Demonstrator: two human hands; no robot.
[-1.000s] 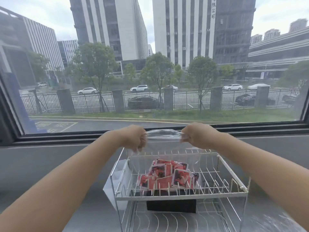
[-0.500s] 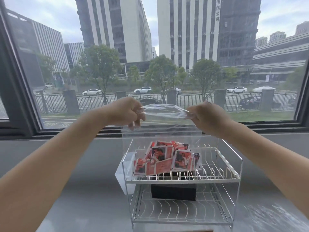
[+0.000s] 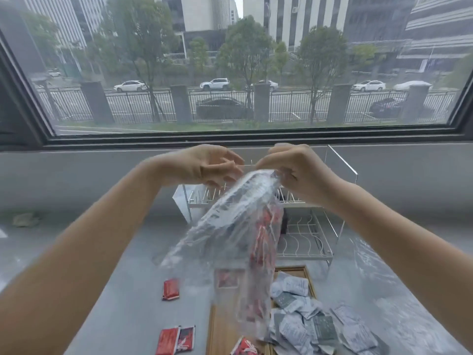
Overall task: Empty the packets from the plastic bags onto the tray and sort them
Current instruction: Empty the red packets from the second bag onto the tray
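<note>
A clear plastic bag [image 3: 230, 226] hangs in front of me, blurred by motion, with red packets [image 3: 263, 239] sliding down inside it. My left hand [image 3: 204, 166] and my right hand [image 3: 297, 172] pinch its upper end, close together. Its lower end reaches down over a wooden tray [image 3: 222, 331]. White and grey packets [image 3: 297, 319] are heaped on the tray's right part and spill past its edge. One red packet [image 3: 244, 348] lies at the tray's near end. More red packets [image 3: 171, 289] lie loose on the grey counter left of the tray.
A two-tier wire rack [image 3: 307, 237] stands behind the bag, against the window ledge, with a white card [image 3: 180, 198] at its left side. Crumpled clear plastic [image 3: 371, 267] lies on the counter at the right. A small crumpled scrap [image 3: 25, 219] lies far left.
The bag has come off the rack's top tier towards me and now hangs over the tray. My hands have drawn closer together. The view has tilted down, showing the tray and the loose packets.
</note>
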